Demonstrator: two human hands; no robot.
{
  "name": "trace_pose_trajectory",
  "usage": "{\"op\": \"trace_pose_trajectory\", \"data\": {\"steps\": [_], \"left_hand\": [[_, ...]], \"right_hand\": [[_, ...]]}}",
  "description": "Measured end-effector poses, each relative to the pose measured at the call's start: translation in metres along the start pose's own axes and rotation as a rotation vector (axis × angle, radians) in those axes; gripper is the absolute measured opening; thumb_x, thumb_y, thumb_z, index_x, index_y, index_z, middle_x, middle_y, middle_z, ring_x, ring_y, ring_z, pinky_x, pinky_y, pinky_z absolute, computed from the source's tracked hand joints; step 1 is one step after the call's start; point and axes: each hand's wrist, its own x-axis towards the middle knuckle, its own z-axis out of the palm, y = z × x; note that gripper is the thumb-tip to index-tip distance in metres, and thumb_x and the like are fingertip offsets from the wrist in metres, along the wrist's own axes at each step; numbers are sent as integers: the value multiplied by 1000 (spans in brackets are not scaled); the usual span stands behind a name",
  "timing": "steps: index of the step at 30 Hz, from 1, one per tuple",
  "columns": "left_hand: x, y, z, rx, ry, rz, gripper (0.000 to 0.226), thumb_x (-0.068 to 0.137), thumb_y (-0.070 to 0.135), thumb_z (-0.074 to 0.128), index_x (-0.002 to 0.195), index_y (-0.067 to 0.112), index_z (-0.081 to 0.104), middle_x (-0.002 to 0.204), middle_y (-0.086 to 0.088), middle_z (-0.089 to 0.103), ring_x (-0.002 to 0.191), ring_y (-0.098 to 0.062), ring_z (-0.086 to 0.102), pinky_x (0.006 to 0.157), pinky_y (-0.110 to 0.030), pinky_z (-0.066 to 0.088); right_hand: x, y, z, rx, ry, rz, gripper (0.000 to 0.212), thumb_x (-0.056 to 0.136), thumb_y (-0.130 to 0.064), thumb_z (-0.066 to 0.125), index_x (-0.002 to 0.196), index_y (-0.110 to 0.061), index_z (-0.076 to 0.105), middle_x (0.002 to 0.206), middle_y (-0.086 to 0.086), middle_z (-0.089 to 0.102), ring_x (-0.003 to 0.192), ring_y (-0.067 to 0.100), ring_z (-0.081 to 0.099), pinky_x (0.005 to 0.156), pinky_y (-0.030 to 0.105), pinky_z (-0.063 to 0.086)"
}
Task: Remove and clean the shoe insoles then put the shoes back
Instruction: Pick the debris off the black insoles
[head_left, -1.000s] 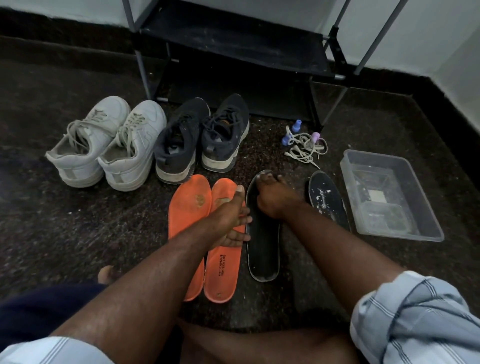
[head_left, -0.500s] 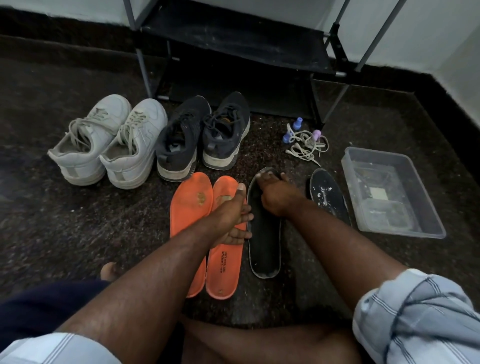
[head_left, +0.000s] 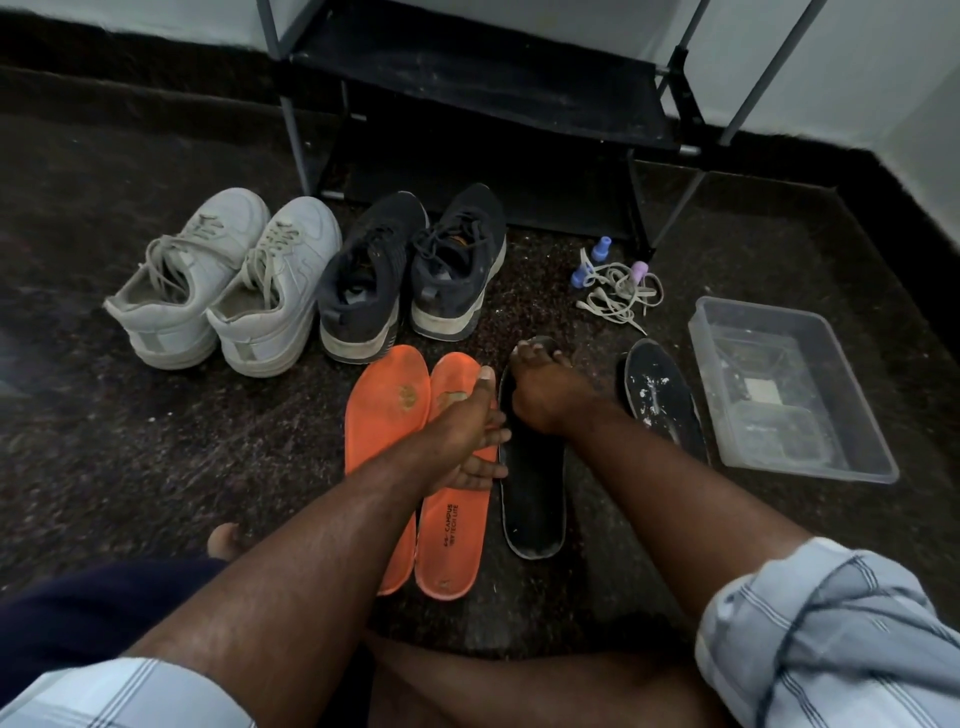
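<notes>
left hand (head_left: 470, 439) lies flat, fingers spread, steadying the right orange insole (head_left: 451, 525); right hand (head_left: 540, 392) presses the near black insole (head_left: 532, 499) flat, likely rubbing it clean.

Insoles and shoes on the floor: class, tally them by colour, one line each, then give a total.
Orange insoles: 2
Black insoles: 2
White shoes: 2
Dark shoes: 2
Total: 8
</notes>
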Motion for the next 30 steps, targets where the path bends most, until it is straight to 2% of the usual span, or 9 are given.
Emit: {"op": "trace_pose_trajectory", "data": {"steps": [4,6,8,10,13,18,22,26,30], "left_hand": [[-5,0,2,15,0,11,87,92,79,15,153,20,35,148,-3,52,115,-37,63,102,-45,48],[-7,-1,3,14,-11,15,87,92,78,15,153,19,35,151,-2,48,119,-38,61,105,-46,46],[-6,-2,3,6,-9,16,87,93,77,16,152,17,38,150,-1,49,118,-38,61,107,-48,44],[-5,-2,2,-3,2,18,86,93,77,18,151,16,40,148,0,52,116,-39,62,107,-49,45],[-5,-2,2,-7,7,22,88,92,78,19,150,16,41,146,-1,54,114,-39,63,105,-49,46],[-4,-1,2,5,1,26,87,91,79,18,144,17,48,144,-2,56,112,-39,64,104,-49,46],[-5,-1,2,-9,13,19,90,90,80,19,146,14,45,147,-4,53,112,-39,65,102,-48,47],[-7,-3,4,15,21,37,91,90,81,19,145,14,45,145,-5,55,108,-38,66,99,-47,50],[-8,-4,5,16,23,35,88,90,80,21,142,15,48,144,-8,55,102,-39,68,93,-47,51]], "right_hand": [[-31,-9,9,49,-60,-184,61,95,-24,48,150,-5,28,157,16,26,145,30,27,117,45,23],[-42,-5,5,178,-17,-232,40,93,-21,48,132,-14,53,137,13,54,126,29,53,103,38,42],[-47,0,-1,183,20,-204,23,94,-23,49,110,-19,65,113,9,68,102,28,65,84,34,50],[-44,1,-5,186,54,-108,19,96,-24,51,101,-16,67,102,11,70,94,30,66,79,35,51],[-38,-7,-5,242,82,36,18,90,-21,58,101,-12,69,104,13,66,95,30,65,80,33,51],[-58,-20,0,132,17,-59,23,95,-19,55,103,-2,68,106,19,64,97,34,64,77,35,47],[-80,-22,5,154,-9,-69,25,93,-30,58,98,-9,70,99,15,70,92,33,66,73,35,50],[-84,-32,3,395,141,95,17,87,-28,64,98,-16,69,96,11,72,91,31,66,70,35,49],[-82,-35,3,421,72,76,8,82,-24,68,88,-20,67,89,6,72,85,27,68,63,29,46]]}}
